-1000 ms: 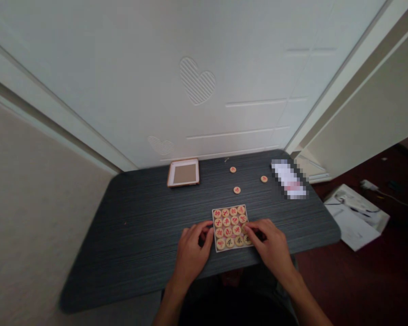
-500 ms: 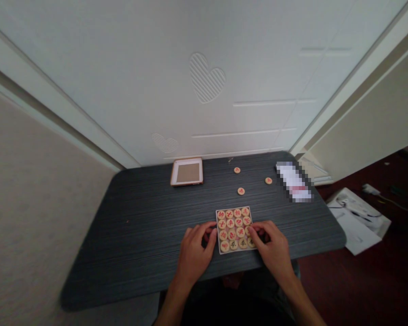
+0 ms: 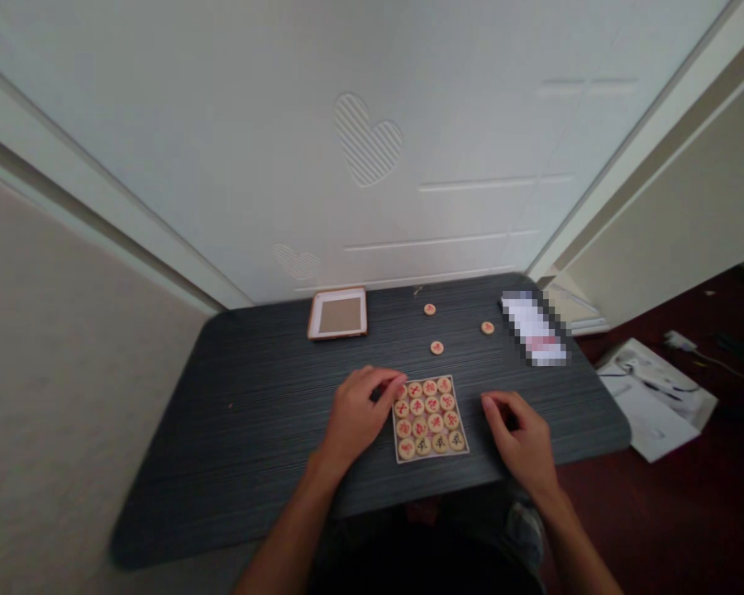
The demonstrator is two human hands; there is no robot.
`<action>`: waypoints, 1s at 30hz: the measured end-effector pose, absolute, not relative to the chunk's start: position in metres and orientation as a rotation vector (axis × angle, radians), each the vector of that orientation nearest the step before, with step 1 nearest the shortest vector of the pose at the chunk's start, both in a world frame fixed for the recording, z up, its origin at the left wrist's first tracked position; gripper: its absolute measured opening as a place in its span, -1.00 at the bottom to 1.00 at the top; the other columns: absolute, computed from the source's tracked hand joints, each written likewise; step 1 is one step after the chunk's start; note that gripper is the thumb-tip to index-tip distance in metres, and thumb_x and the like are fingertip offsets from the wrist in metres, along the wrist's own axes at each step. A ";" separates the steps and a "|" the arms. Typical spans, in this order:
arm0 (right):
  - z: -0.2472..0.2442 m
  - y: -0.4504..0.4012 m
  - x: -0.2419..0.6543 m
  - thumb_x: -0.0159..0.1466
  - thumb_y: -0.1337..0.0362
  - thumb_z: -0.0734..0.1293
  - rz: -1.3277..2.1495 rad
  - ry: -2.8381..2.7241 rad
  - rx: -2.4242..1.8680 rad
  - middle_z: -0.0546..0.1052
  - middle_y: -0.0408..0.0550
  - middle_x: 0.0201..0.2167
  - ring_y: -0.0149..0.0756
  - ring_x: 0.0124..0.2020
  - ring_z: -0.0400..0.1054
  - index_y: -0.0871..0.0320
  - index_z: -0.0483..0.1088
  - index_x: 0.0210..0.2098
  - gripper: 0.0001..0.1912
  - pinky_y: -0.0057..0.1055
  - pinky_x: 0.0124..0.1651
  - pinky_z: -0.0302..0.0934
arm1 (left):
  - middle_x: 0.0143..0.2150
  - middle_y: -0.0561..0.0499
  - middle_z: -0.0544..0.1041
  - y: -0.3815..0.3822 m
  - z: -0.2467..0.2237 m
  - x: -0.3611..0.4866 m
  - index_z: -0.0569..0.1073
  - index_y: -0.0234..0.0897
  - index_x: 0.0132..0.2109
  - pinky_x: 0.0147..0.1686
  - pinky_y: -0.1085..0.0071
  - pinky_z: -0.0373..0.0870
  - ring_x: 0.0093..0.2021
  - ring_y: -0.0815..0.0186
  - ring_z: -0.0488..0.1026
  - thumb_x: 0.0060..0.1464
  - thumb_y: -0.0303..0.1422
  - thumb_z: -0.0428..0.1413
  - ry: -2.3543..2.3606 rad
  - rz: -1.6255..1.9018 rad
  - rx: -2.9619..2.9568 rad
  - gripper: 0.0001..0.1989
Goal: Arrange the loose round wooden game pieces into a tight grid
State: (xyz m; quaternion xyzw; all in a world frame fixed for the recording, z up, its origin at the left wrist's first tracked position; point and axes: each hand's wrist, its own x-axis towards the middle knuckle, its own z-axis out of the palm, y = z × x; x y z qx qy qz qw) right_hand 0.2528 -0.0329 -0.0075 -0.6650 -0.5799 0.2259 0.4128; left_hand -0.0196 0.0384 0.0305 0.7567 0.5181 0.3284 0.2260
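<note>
A shallow square box [image 3: 467,451] near the front edge of the dark table holds several round wooden pieces in rows; most carry red characters, and black ones show in the front row. My left hand [image 3: 360,409] is at the box's back left corner, thumb and forefinger pinched over the corner piece, which they partly cover. Right of the box, my right hand [image 3: 518,431] is apart from it, fingers curled and thumb against forefinger; whether anything is between them is too small to tell. Three loose pieces [image 3: 437,348], [image 3: 430,309], [image 3: 487,327] lie behind the box.
An orange-edged lid or tray [image 3: 312,322] lies at the back of the table [image 3: 241,446]. A blurred-out phone-like object [image 3: 534,329] is at the back right. White wall panels rise behind. On the floor at the right is an open white box [image 3: 657,397] with cables.
My left hand has moved from the box's left side up to its back left corner. My right hand has let go of the box's right side and moved right.
</note>
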 end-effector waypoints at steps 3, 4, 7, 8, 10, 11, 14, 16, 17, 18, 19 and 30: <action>-0.013 -0.032 0.261 0.38 0.05 0.32 0.595 -1.388 -1.686 0.62 -0.05 -0.26 -0.21 -0.26 0.48 0.09 0.55 -0.18 -0.73 -0.34 -0.18 0.32 | -0.26 0.03 0.63 0.089 0.048 -0.001 0.58 -0.17 -0.18 -0.09 0.30 0.45 -0.20 0.28 0.54 0.37 -0.22 0.01 1.343 0.809 2.203 -0.72; -0.014 -0.032 0.262 0.37 0.05 0.32 0.605 -1.371 -1.686 0.62 -0.05 -0.26 -0.21 -0.26 0.49 0.09 0.55 -0.18 -0.73 -0.34 -0.18 0.33 | -0.18 -0.01 0.62 0.106 0.052 0.007 0.58 -0.19 -0.14 -0.08 0.30 0.47 -0.15 0.26 0.54 0.37 -0.22 0.02 1.331 0.777 2.231 -0.73; -0.015 -0.032 0.260 0.38 0.05 0.31 0.622 -1.366 -1.677 0.63 -0.05 -0.26 -0.21 -0.26 0.49 0.10 0.55 -0.17 -0.72 -0.34 -0.17 0.33 | 0.06 -0.13 0.53 0.148 0.058 0.032 0.49 -0.26 0.07 -0.01 0.19 0.50 -0.03 0.21 0.51 0.32 -0.23 0.11 1.339 0.693 2.281 -0.72; -0.015 -0.032 0.260 0.38 0.06 0.31 0.624 -1.371 -1.672 0.63 -0.05 -0.26 -0.21 -0.26 0.49 0.10 0.55 -0.17 -0.72 -0.34 -0.17 0.33 | 0.10 -0.13 0.49 0.158 0.058 0.040 0.45 -0.28 0.12 -0.01 0.14 0.51 0.00 0.18 0.51 0.31 -0.23 0.13 1.332 0.680 2.293 -0.68; -0.014 -0.032 0.258 0.39 0.06 0.31 0.626 -1.370 -1.663 0.63 -0.05 -0.27 -0.21 -0.26 0.50 0.10 0.55 -0.18 -0.73 -0.34 -0.17 0.33 | 0.14 -0.15 0.46 0.171 0.057 0.051 0.41 -0.29 0.16 -0.01 0.09 0.51 0.03 0.15 0.50 0.30 -0.24 0.14 1.311 0.657 2.312 -0.63; -0.014 -0.032 0.258 0.39 0.06 0.31 0.629 -1.364 -1.660 0.63 -0.05 -0.27 -0.22 -0.26 0.50 0.10 0.55 -0.18 -0.73 -0.34 -0.17 0.33 | 0.14 -0.14 0.46 0.175 0.056 0.055 0.41 -0.29 0.17 -0.01 0.09 0.52 0.03 0.15 0.49 0.30 -0.24 0.14 1.301 0.645 2.322 -0.63; -0.013 -0.032 0.258 0.39 0.07 0.31 0.647 -1.345 -1.647 0.63 -0.07 -0.28 -0.23 -0.28 0.50 0.10 0.55 -0.19 -0.74 -0.36 -0.18 0.34 | 0.14 -0.14 0.46 0.181 0.051 0.061 0.42 -0.28 0.16 -0.01 0.10 0.51 0.03 0.16 0.50 0.30 -0.24 0.14 1.275 0.611 2.345 -0.65; -0.012 -0.031 0.257 0.39 0.08 0.31 0.660 -1.344 -1.639 0.63 -0.07 -0.28 -0.24 -0.28 0.49 0.09 0.55 -0.18 -0.74 -0.36 -0.18 0.34 | 0.14 -0.14 0.46 0.181 0.047 0.059 0.42 -0.27 0.16 -0.01 0.10 0.51 0.03 0.16 0.49 0.31 -0.24 0.13 1.264 0.591 2.354 -0.65; -0.011 -0.031 0.257 0.39 0.08 0.31 0.662 -1.346 -1.638 0.63 -0.07 -0.28 -0.24 -0.27 0.49 0.09 0.55 -0.18 -0.74 -0.36 -0.18 0.34 | 0.14 -0.14 0.46 0.180 0.045 0.057 0.42 -0.27 0.16 -0.01 0.10 0.51 0.03 0.16 0.49 0.31 -0.24 0.13 1.261 0.582 2.357 -0.65; -0.011 -0.031 0.257 0.39 0.08 0.31 0.660 -1.351 -1.638 0.62 -0.07 -0.28 -0.24 -0.27 0.49 0.09 0.55 -0.18 -0.75 -0.36 -0.17 0.34 | 0.14 -0.14 0.46 0.179 0.043 0.053 0.42 -0.27 0.15 -0.01 0.11 0.51 0.02 0.17 0.49 0.31 -0.24 0.13 1.260 0.574 2.359 -0.66; -0.010 -0.031 0.257 0.39 0.08 0.31 0.655 -1.357 -1.638 0.62 -0.07 -0.28 -0.24 -0.27 0.49 0.09 0.55 -0.18 -0.75 -0.36 -0.17 0.34 | 0.13 -0.14 0.47 0.177 0.042 0.049 0.43 -0.26 0.14 -0.01 0.12 0.51 0.02 0.17 0.49 0.30 -0.25 0.14 1.263 0.565 2.359 -0.68; -0.015 -0.032 0.259 0.38 0.09 0.31 0.611 -1.414 -1.641 0.63 -0.05 -0.28 -0.21 -0.27 0.51 0.09 0.56 -0.17 -0.75 -0.35 -0.18 0.35 | -0.09 -0.01 0.55 0.086 0.070 0.001 0.51 -0.17 0.00 -0.12 0.35 0.52 -0.18 0.32 0.53 0.28 -0.32 0.12 1.075 0.714 2.097 -0.82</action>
